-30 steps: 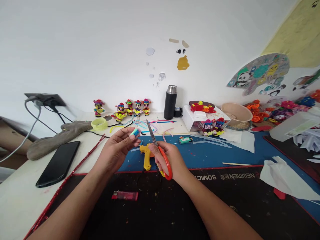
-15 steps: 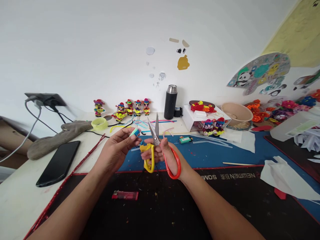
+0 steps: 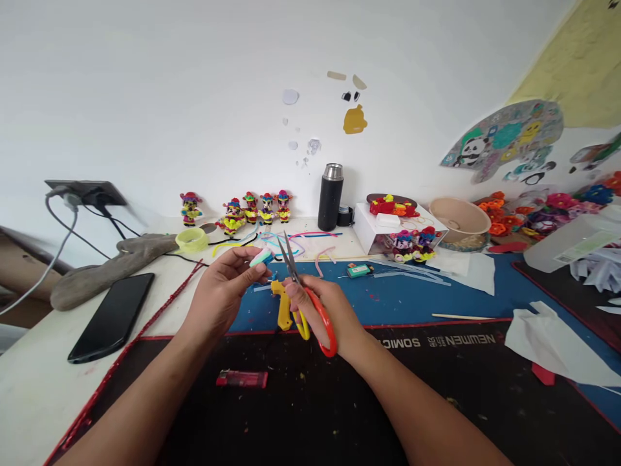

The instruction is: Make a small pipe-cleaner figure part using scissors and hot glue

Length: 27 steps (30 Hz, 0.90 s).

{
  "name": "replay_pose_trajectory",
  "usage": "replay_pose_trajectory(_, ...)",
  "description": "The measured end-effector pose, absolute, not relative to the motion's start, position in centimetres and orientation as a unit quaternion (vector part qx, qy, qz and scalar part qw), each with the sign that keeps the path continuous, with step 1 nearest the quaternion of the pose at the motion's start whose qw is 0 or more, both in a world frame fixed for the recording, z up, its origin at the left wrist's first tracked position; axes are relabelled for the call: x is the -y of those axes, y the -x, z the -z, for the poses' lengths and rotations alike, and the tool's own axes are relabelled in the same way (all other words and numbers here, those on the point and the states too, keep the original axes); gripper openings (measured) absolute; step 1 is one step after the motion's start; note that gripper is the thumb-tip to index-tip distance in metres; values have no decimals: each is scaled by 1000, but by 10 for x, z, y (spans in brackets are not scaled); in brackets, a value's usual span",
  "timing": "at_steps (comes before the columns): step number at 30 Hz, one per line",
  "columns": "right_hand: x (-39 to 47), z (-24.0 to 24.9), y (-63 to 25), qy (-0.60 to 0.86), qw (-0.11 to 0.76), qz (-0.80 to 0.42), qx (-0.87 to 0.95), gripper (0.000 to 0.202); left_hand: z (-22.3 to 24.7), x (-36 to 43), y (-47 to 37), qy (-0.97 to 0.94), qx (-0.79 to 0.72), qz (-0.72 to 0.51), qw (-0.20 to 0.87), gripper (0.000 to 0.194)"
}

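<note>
My left hand (image 3: 220, 285) pinches a small mint-white and blue fuzzy piece (image 3: 262, 257) between thumb and fingertips. Its exact kind is hard to make out. In my right hand (image 3: 330, 304) is a pair of scissors (image 3: 290, 260), one handle loop red and the other yellow. The blades point up and to the left, slightly apart, just right of the fuzzy piece and not touching it. Behind my right fingers, a yellow glue gun (image 3: 281, 305) lies on the blue mat, partly hidden.
Several yarn-like dolls (image 3: 233, 217) stand along the wall, left of a black thermos (image 3: 330, 197). A black phone (image 3: 112, 317) lies at left, a red lighter (image 3: 241, 379) on the black mat (image 3: 291, 421). Pipe cleaners (image 3: 325, 255) and a white box (image 3: 366, 226) are behind.
My right hand has moved left and turned the scissors toward the fuzzy piece. The blades have drawn closer together. My left hand has barely moved.
</note>
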State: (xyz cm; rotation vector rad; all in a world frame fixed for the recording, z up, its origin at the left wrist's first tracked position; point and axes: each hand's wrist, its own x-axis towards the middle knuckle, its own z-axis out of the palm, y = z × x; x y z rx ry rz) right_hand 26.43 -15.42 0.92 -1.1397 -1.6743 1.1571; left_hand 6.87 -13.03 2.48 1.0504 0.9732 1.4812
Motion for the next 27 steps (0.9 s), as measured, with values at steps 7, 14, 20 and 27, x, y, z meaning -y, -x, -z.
replay_pose_trajectory(7,158,-17,-264,475,358,-322,737,42,-27,132,-70,-461,-419,-606,494,39)
replay_pose_trajectory(14,158,-15,-264,474,354,-290,752,41,-28,133,-70,-463,-423,-602,493,39)
replay_pose_trajectory(20,159,-16,-264,475,351,-285,754,40,-28,133,-70,-462,-429,-601,491,40)
replay_pose_trajectory(27,159,-16,-264,475,351,-282,756,40,-26,133,-68,-469,-432,-592,494,39)
